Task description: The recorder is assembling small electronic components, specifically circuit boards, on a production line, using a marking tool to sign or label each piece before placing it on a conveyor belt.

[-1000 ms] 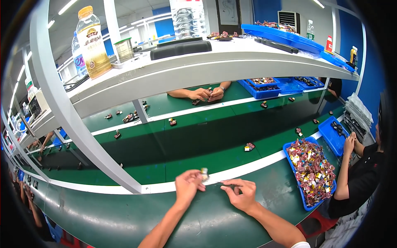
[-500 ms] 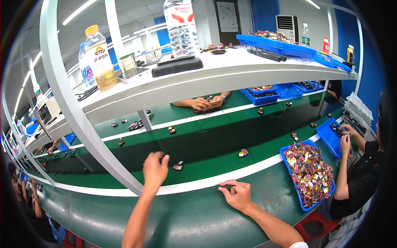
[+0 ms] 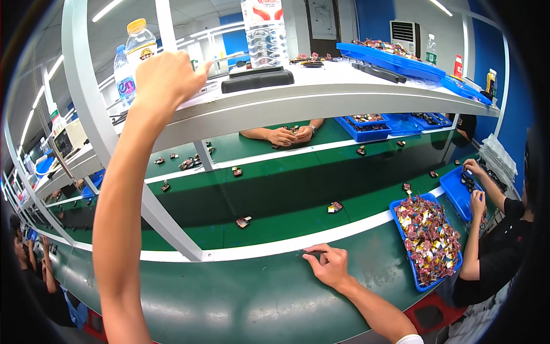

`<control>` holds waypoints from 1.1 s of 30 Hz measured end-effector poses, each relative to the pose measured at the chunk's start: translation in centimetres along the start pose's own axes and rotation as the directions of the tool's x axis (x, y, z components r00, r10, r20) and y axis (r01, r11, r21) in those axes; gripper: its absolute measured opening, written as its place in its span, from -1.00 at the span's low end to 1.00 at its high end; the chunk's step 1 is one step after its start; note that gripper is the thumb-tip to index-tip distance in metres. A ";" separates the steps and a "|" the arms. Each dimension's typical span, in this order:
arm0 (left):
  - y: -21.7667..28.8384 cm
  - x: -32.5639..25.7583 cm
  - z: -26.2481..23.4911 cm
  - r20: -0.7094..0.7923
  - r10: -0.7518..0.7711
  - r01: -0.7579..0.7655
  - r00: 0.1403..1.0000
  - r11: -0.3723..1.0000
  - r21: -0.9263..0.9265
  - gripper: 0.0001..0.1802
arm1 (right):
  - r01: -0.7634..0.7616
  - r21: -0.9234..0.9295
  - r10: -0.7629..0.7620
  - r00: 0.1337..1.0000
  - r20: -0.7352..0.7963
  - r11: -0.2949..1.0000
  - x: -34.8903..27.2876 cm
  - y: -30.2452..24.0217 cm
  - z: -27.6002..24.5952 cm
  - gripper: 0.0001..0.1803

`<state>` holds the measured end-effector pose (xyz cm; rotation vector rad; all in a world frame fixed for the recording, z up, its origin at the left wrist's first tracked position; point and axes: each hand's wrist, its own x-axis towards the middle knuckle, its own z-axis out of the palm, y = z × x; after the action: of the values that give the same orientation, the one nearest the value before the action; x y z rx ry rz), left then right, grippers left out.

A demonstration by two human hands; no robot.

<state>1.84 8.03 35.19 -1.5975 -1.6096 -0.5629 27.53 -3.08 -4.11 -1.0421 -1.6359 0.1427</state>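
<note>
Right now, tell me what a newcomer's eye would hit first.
Probably the left hand, looming large at upper left in front of the orange-capped bottle. Next might come the heap of small multicoloured parts in the blue tray at right.

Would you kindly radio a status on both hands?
Left hand raised by shelf, partly blocking a bottle. Right hand over bench, grip contents unclear. Blue tray of small parts to its right.
</note>
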 end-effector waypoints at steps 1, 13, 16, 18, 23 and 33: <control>0.5 1.0 -0.1 0.213 -0.024 0.007 0.977 0.997 0.078 -0.25 | -0.002 -0.005 0.002 1.000 0.001 1.000 0.0 0.2 0.1 -0.81; -0.1 4.2 0.5 0.557 -0.099 0.250 0.825 0.947 -0.202 -0.09 | 0.016 -0.008 -0.016 0.999 0.048 1.000 0.4 -0.3 -0.6 -0.84; -0.8 5.1 0.9 0.657 0.004 0.147 0.754 0.973 -0.175 -0.18 | 0.002 -0.017 -0.001 0.999 0.038 1.000 0.2 -0.1 -0.7 -0.84; -1.2 5.2 0.8 0.697 0.004 0.161 0.717 0.972 -0.171 -0.19 | -0.012 -0.003 0.012 0.999 0.053 1.000 0.2 0.0 -0.6 -0.83; 0.8 4.4 1.4 0.620 -0.087 0.192 0.780 0.976 -0.106 -0.38 | -0.008 -0.013 0.009 0.998 0.060 1.000 0.1 0.0 -0.5 -0.84; 1.9 5.1 3.3 0.546 -0.138 0.134 0.826 0.990 0.048 -0.38 | 0.062 0.017 -0.062 0.998 -0.002 0.998 0.5 0.0 -0.1 -0.83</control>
<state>3.50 13.99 36.75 -1.7463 -2.1571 -0.1625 27.61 -2.80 -3.72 -0.9773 -1.6613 0.1141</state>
